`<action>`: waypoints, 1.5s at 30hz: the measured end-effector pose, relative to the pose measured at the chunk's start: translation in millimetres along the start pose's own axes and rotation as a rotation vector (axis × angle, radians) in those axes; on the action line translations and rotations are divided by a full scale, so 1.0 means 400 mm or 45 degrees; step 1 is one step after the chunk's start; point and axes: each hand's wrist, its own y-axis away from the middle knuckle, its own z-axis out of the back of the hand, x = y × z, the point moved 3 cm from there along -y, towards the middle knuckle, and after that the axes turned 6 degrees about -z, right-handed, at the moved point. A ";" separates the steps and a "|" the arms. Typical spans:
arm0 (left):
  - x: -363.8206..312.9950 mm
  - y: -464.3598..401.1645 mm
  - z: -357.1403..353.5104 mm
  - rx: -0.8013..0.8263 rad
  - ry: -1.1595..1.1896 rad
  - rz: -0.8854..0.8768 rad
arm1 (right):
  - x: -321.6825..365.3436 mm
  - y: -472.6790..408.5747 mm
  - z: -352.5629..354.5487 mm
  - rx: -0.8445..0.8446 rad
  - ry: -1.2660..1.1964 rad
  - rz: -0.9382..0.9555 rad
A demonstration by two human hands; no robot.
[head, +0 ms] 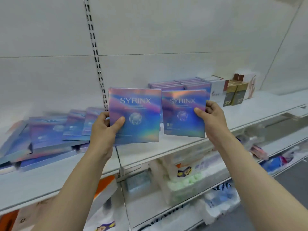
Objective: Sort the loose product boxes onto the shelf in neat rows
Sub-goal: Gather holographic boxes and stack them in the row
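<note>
White shelf ahead. Your left hand pinches one box by its edge; your right hand pinches a second box. Both read "SYRINX". Judged light, stiff, glossy, likely slippery: hold the side edges. Loose boxes lie heaped left; a neat row stands behind.

Arms: two forearms, bare to the lower edge of the frame, no sleeves showing
Left hand: bare, no glove
Right hand: bare, no glove
Nails: short, plain
</note>
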 end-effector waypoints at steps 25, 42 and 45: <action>0.131 -0.196 -0.394 -0.119 -0.012 -0.013 | -0.023 -0.403 -0.025 0.190 0.159 0.215; 0.174 -0.299 -0.565 -0.124 -1.337 -0.668 | -0.024 -0.614 0.223 0.413 0.065 0.016; 0.186 -0.304 -0.570 -0.097 -1.406 -0.659 | -0.057 -0.625 0.235 0.309 0.279 0.140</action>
